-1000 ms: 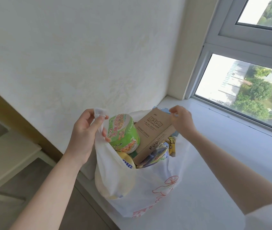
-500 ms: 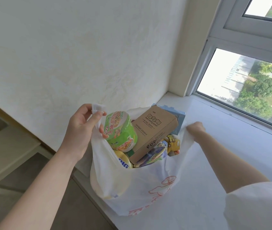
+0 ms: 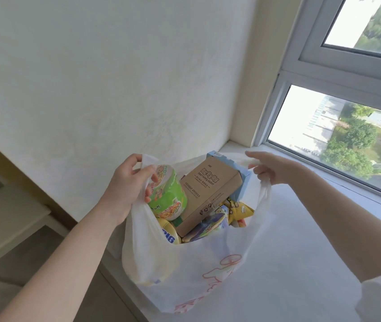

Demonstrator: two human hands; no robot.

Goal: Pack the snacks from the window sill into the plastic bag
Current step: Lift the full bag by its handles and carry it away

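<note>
Both hands grip the plastic bag (image 3: 208, 275) handles — left hand (image 3: 126, 189), right hand (image 3: 273, 169) — snacks apparently all packed inside.

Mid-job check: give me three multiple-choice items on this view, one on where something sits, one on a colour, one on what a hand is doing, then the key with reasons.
1. Where is the brown box?
A. On the bare sill
B. In the plastic bag, sticking out of its top
C. In the right hand

2. What colour is the noodle cup mostly?
A. Green
B. Red
C. Black

3. What is the left hand doing?
A. Hanging open
B. Pressing flat on the wall
C. Gripping a bag handle

Key:
B, the box leans among the snacks inside the bag.
A, the cup's side is bright green.
C, its fingers curl round the handle, while the right hand grips the other one.
</note>
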